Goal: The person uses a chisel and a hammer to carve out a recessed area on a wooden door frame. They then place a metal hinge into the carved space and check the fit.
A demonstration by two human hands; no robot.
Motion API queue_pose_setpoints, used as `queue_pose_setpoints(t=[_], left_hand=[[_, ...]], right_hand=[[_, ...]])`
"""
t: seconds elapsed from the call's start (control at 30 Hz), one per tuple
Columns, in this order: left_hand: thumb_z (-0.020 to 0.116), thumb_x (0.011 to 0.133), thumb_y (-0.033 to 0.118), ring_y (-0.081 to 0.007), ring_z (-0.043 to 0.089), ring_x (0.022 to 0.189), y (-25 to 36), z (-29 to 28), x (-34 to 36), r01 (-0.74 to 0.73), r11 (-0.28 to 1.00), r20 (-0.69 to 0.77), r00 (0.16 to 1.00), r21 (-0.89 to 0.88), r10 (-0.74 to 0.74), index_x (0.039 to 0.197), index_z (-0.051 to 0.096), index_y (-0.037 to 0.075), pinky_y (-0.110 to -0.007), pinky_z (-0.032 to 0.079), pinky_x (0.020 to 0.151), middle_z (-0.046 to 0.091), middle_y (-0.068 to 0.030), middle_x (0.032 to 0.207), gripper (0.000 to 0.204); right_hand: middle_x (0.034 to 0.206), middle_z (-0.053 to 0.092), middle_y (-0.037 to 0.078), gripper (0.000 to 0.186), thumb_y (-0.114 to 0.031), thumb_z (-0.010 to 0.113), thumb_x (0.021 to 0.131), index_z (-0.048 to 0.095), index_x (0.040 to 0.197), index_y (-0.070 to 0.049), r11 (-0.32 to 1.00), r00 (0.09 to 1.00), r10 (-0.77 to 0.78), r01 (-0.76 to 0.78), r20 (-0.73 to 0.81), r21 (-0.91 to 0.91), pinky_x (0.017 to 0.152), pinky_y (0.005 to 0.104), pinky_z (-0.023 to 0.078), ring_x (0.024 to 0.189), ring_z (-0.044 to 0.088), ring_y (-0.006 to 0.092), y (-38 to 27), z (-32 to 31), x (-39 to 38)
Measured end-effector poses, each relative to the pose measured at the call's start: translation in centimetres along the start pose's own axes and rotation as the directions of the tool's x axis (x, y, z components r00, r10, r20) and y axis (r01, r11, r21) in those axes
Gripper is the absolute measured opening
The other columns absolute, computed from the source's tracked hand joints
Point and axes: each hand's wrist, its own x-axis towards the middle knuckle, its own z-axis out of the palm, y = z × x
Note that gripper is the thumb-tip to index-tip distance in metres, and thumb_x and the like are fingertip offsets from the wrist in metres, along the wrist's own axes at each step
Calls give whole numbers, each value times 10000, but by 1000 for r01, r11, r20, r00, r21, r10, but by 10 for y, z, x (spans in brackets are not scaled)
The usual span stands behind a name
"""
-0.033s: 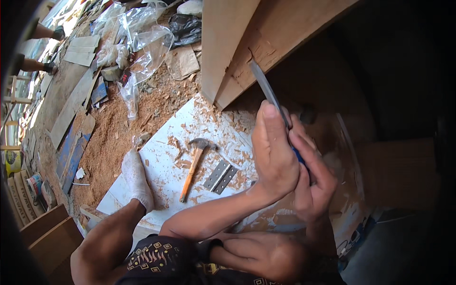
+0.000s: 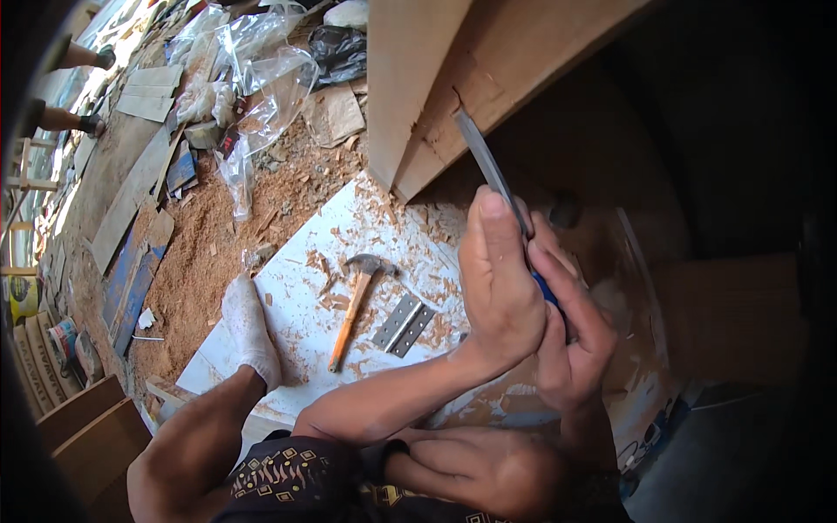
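A chisel [image 2: 485, 159] with a flat steel blade and a blue handle points up and to the left. Its tip touches the wooden panel's edge [image 2: 523, 54], where shallow cuts and a curled shaving show. My left hand [image 2: 499, 283] is closed around the blade's lower part, thumb lying along it. Below and to the right, my right hand [image 2: 575, 344] wraps the handle, much of which the fingers hide. A claw hammer [image 2: 352, 314] with an orange handle and a metal hinge [image 2: 404, 324] lie on the white board [image 2: 296, 301] left of my hands.
Wood chips cover parts of the board, and sawdust [image 2: 196, 279] lies on the ground beyond. My socked foot [image 2: 248, 327] rests on the board's left side. Clear plastic bags [image 2: 261, 65] and scrap boards [image 2: 131, 205] lie far left. Another person's feet [image 2: 87, 125] show at upper left.
Both hands have shifted very slightly left together with the chisel. The blade tip stays at the cut area; hammer and hinge lie as before.
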Motion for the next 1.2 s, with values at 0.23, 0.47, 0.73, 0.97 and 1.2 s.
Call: queue_pose_setpoints(t=[0.23, 0.47, 0.73, 0.97, 1.2], left_hand=[[299, 1146, 384, -113, 527, 529, 8, 5, 2, -33, 997, 5, 999, 75, 32, 903, 446, 66, -243, 446, 497, 515, -46, 655, 427], [288, 1146, 385, -110, 530, 545, -1, -1, -1, -81, 989, 11, 997, 124, 80, 917, 431, 69, -243, 460, 509, 502, -41, 654, 416], [302, 1142, 414, -122, 544, 531, 0, 1, 12, -90, 985, 22, 996, 145, 88, 903, 430, 74, -243, 457, 501, 530, -56, 651, 435], [289, 1143, 403, -132, 546, 514, 2, 4, 1, -22, 999, -12, 1000, 47, 22, 907, 429, 71, -250, 475, 497, 525, -59, 638, 431], [293, 1144, 406, -118, 526, 526, -5, 7, 9, -82, 995, 37, 996, 54, 80, 907, 432, 74, -241, 438, 491, 520, -52, 647, 431]], right_hand=[[1351, 604, 356, 386, 2, 490, 966, 615, 1308, 132, 999, 999, -43, 43, -8, 3, 1109, 439, 458, 1284, 614, 426, 2, -2, -1], [1436, 569, 301, 414, -25, 462, 998, 575, 1367, 124, 998, 999, -19, 16, 51, 69, 1186, 426, 352, 1389, 524, 363, 7, -6, -6], [1367, 610, 326, 406, 41, 488, 949, 616, 1330, 98, 995, 995, -99, 99, 18, 16, 1101, 418, 466, 1289, 620, 392, 8, -6, 8], [1413, 587, 297, 408, -23, 458, 994, 589, 1354, 117, 996, 997, -75, 74, 28, 53, 1171, 431, 379, 1372, 542, 372, 9, -1, 13], [1431, 572, 302, 401, -14, 463, 991, 602, 1345, 112, 998, 999, -46, 45, 15, 54, 1196, 440, 341, 1409, 504, 368, 8, -8, 9]])
